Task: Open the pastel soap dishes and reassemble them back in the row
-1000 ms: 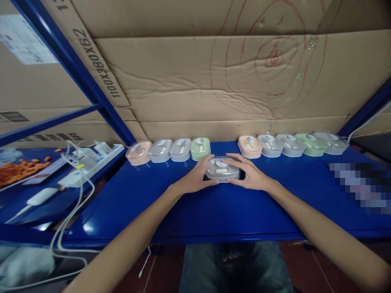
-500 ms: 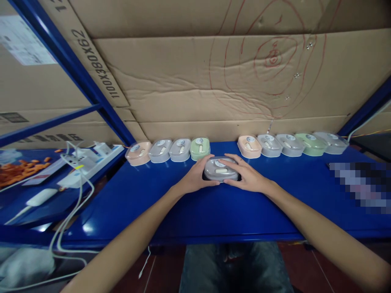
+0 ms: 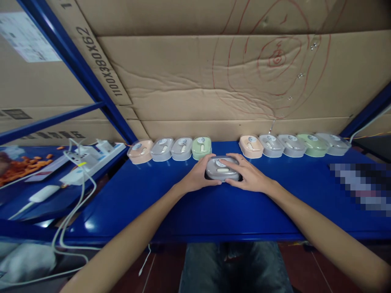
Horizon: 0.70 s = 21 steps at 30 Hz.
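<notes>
A grey lidded plastic box (image 3: 217, 175) with a see-through lid, a round white sticker and a small pale tab stands on the blue table. My left hand (image 3: 198, 176) wraps its left side, thumb at the front edge. Around the right side curves my right hand (image 3: 253, 176), with one finger lying over the lid near the sticker. The hands hide both ends of the box. Just behind my left fingers is a green lidded box (image 3: 202, 151); an orange lidded box (image 3: 251, 149) sits behind my right hand.
Along the cardboard wall (image 3: 171, 97), more lidded boxes stand in two rows with a gap between them. A power strip (image 3: 91, 162) with white cables (image 3: 82, 195) lies at the left, beside orange pieces (image 3: 27, 169). A blurred-out patch (image 3: 362, 185) covers something at the right.
The view has shifted slightly, so the background sits a little further right. Both hands keep the same hold on the grey lidded box.
</notes>
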{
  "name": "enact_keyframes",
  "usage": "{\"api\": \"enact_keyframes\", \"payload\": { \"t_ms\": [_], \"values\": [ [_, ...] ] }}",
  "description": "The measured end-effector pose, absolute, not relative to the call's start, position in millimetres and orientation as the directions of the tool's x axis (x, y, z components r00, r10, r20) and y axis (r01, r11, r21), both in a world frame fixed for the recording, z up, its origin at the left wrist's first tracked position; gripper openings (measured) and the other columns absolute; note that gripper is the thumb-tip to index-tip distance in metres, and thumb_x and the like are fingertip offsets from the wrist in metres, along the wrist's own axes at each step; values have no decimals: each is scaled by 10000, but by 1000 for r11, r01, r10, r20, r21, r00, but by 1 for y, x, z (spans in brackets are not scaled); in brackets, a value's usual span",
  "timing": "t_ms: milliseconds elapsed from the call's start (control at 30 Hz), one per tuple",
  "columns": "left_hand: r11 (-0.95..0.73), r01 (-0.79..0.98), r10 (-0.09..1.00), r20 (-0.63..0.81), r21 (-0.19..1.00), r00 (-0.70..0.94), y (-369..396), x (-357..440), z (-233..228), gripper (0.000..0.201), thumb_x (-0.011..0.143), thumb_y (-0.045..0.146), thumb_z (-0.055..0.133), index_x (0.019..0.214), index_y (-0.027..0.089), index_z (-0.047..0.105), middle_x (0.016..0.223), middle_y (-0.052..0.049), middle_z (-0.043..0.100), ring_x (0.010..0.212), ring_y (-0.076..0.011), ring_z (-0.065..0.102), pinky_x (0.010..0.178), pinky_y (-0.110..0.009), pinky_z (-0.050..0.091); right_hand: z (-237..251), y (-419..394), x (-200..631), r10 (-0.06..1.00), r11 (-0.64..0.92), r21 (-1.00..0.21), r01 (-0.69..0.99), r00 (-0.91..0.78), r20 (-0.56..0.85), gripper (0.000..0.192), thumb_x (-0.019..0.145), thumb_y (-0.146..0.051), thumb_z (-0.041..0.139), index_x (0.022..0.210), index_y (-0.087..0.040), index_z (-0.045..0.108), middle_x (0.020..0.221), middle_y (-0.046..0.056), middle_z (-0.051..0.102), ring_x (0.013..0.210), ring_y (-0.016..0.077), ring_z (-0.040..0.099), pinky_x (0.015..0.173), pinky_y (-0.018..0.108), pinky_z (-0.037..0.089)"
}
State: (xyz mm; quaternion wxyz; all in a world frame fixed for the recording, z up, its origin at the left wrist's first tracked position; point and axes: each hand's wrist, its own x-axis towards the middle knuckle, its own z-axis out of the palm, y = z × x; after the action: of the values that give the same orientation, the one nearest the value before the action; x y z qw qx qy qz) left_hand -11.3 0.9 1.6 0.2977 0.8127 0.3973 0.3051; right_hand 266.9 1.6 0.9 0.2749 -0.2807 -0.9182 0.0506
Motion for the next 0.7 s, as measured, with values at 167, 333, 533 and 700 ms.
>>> {"api": "enact_keyframes", "payload": {
  "t_ms": [167,333,533,700],
  "values": [
    [-507,491,832,255,708,492,3,-12,-2,1042,754,576,937,1586,274,387,1633,-168,477,1509,-420,479,1246,-628,408,-1,4,267,559,828,-266,493,-694,454,756,1008,-520,700,1688,-356,413,1657,164,396,1529,393,461,1223,625,482],
    [-525,507,824,259,684,504,1,-13,-3,1082,788,604,904,1646,267,337,1673,-192,431,1552,-437,430,1269,-660,377,-4,4,266,579,815,-302,494,-678,454,794,978,-498,744,1688,-385,408,1678,141,387,1549,400,444,1240,637,462],
    [-583,526,784,257,620,566,2,-13,-1,1109,839,619,870,1712,308,261,1771,-157,332,1641,-407,306,1333,-658,279,-4,3,264,603,797,-365,481,-660,448,795,954,-468,780,1669,-381,443,1669,134,401,1534,386,468,1250,617,457],
    [-574,562,792,231,595,565,4,-15,0,1095,856,634,848,1722,306,265,1781,-146,330,1644,-403,314,1335,-642,292,-2,5,265,613,784,-441,437,-657,439,800,940,-420,795,1660,-369,449,1675,123,415,1549,364,471,1264,589,451]
  ]
}}
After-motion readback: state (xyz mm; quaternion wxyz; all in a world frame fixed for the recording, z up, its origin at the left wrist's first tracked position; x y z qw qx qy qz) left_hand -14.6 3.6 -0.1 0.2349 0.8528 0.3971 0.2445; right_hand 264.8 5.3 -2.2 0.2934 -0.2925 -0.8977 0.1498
